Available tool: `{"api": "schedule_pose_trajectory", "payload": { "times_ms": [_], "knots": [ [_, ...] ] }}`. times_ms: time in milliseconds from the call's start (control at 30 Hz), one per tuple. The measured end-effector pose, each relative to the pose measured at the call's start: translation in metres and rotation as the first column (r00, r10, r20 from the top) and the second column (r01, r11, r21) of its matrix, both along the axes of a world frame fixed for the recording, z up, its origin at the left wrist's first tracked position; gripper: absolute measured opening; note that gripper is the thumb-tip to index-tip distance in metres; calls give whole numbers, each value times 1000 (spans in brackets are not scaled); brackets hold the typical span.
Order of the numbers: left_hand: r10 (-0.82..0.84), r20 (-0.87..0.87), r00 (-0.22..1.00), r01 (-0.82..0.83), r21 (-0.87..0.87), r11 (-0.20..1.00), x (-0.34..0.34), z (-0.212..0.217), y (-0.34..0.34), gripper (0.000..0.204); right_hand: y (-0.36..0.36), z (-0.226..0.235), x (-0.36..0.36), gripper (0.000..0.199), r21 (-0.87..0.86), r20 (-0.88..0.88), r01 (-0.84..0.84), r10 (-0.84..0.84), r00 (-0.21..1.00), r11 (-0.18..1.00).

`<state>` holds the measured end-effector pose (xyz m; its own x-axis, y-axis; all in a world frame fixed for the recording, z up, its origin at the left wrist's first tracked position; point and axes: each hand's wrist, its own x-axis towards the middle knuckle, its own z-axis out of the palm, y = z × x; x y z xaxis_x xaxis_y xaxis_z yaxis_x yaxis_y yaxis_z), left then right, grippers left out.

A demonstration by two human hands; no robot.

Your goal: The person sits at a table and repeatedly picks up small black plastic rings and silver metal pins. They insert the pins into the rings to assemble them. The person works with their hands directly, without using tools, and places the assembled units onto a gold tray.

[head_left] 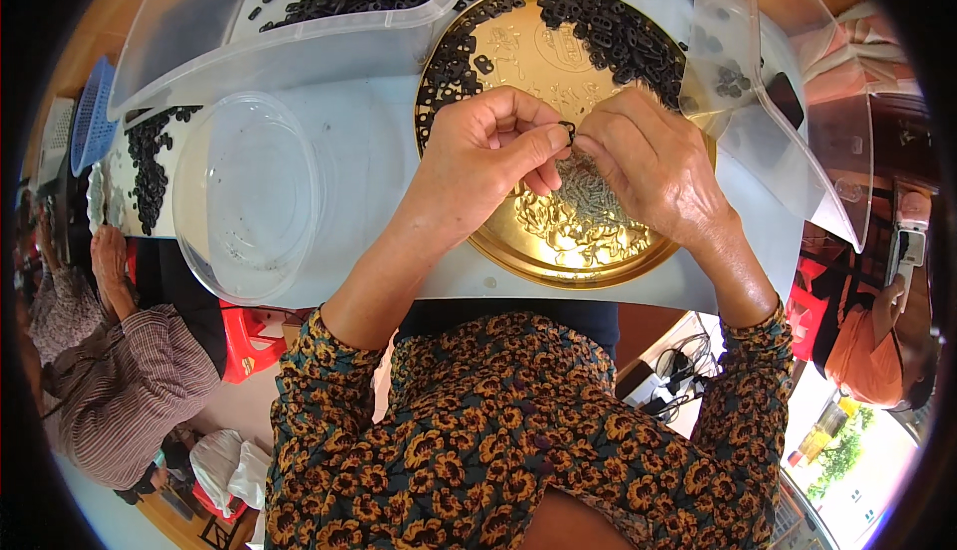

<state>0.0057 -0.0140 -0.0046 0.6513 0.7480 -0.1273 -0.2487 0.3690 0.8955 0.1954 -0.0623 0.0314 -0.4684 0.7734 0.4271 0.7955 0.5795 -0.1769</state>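
My left hand (488,151) and my right hand (648,166) meet over a round golden tray (498,52). Between their fingertips they pinch one small black ring-shaped part (568,132). Many more small black parts (618,32) lie piled along the far side of the tray. A heap of small grey metal pieces (588,201) lies in the tray's middle, just under my hands.
A clear round plastic bowl (249,191) stands left of the tray. A clear plastic bin (329,22) of black parts sits behind it, another clear container (788,102) at the right. More black parts (150,166) lie loose at far left. Other people sit left and right.
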Motion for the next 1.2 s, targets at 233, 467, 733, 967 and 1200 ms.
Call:
{"api": "schedule_pose_trajectory", "payload": {
  "times_ms": [233,467,733,967,1200],
  "knots": [
    [-12,26,1000,12,13,1000,0,2,-1,10,-10,1,-10,11,-261,-268,59,-131,954,964],
    [41,31,999,-41,27,999,-2,1,-3,8,-10,-4,-22,10,-261,-351,98,-189,917,960],
    [19,58,998,-17,-50,999,-5,1,0,10,-11,-4,-25,8,-203,-361,135,-202,910,970],
    [0,76,997,8,-106,994,-5,-6,0,13,-6,5,-11,12,-88,-191,106,-121,974,991],
    [-17,75,997,23,-78,997,-3,-5,-2,13,-7,-1,-10,12,-74,-207,63,-77,975,995]
  ]
}}
